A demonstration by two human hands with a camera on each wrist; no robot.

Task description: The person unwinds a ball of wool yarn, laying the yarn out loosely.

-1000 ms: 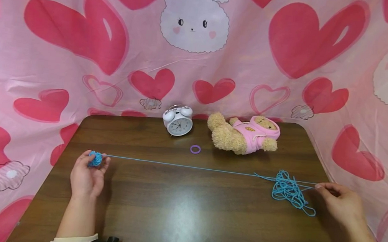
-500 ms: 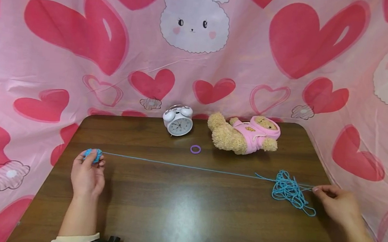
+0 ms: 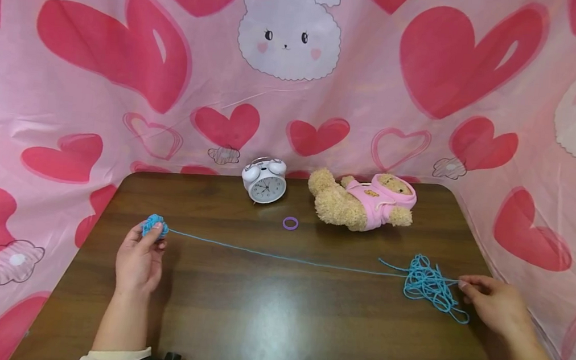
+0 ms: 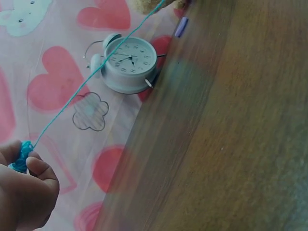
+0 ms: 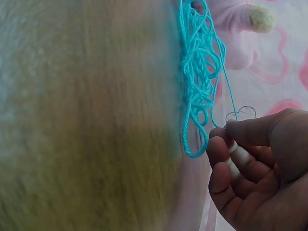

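On the left, my left hand (image 3: 139, 264) grips a small ball of blue yarn (image 3: 154, 226) between thumb and fingers; the left wrist view shows the ball (image 4: 22, 156) partly hidden by the fingers. One strand (image 3: 261, 253) runs from it across the table to a loose tangle of blue yarn (image 3: 428, 284) at the right. Beside the tangle, my right hand (image 3: 500, 307) pinches the strand between thumb and index finger. In the right wrist view, the tangle (image 5: 197, 67) lies beyond the pinching right hand (image 5: 260, 163).
A white alarm clock (image 3: 266, 182) stands near the back edge of the wooden table (image 3: 265, 326). Right of it lies a teddy bear (image 3: 363, 201) in a pink hoodie. A purple ring (image 3: 290, 223) rests between them, nearer the front. Pink heart-patterned cloth (image 3: 367, 95) surrounds the table.
My left hand and the ball have moved slightly right. My right hand has shifted a little left, towards the tangle. The strand between them hangs a bit slacker and lower.
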